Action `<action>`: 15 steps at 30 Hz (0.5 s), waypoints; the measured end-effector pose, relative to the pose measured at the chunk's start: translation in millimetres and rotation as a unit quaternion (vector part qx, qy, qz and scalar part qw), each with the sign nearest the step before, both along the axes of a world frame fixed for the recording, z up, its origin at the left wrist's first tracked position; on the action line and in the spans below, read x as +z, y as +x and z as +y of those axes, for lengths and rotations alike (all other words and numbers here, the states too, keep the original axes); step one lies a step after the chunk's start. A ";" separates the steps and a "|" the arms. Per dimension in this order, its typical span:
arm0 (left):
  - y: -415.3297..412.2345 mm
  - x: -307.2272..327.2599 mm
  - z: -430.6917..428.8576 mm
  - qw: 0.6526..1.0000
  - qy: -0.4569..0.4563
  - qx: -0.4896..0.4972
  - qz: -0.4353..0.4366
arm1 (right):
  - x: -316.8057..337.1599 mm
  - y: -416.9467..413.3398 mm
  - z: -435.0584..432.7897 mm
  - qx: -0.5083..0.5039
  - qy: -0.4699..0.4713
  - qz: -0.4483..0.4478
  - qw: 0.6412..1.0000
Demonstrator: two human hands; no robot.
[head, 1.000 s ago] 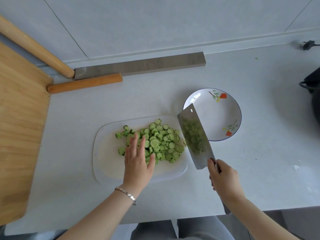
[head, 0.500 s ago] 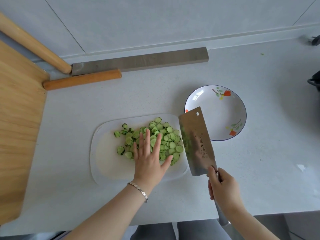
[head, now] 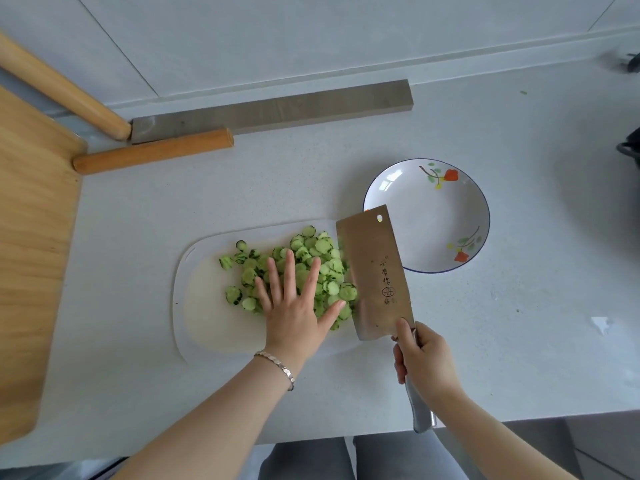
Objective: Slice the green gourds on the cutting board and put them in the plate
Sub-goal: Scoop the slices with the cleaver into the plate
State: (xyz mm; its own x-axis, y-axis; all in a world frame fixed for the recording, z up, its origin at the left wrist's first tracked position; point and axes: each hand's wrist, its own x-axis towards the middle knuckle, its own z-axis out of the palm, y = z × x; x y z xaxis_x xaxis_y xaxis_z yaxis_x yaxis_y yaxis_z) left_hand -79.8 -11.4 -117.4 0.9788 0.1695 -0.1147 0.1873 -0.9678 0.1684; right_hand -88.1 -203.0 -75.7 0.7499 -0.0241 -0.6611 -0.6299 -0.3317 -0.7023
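at board (head: 207, 327) centre: left hand (head: 294, 317) flat, fingers spread, herding slices (head: 311, 254) toward 3 o'clock onto cleaver (head: 372, 271); right hand (head: 422, 362) clenched on its handle; plate (head: 478, 216) waiting at 2 o'clock.

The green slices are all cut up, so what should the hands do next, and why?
Probably the left hand should push the green slices sideways onto the cleaver. The slices lie heaped on the cutting board, the hand lies flat on them, and the right hand holds the blade tilted against the heap. The plate beyond the blade holds no slices yet.
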 end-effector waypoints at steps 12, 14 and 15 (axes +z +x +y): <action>1.6 -2.6 -5.1 1.000 0.000 0.004 -0.012 | -2.1 1.8 -3.3 0.011 -0.001 0.001 1.000; 2.0 -1.9 -5.1 1.000 0.001 0.005 -0.012 | 0.4 -1.0 -2.5 0.005 -0.009 -0.010 1.000; 2.1 -1.8 -4.4 1.000 0.003 0.005 -0.012 | 1.5 -1.7 -2.2 -0.001 -0.014 -0.013 1.000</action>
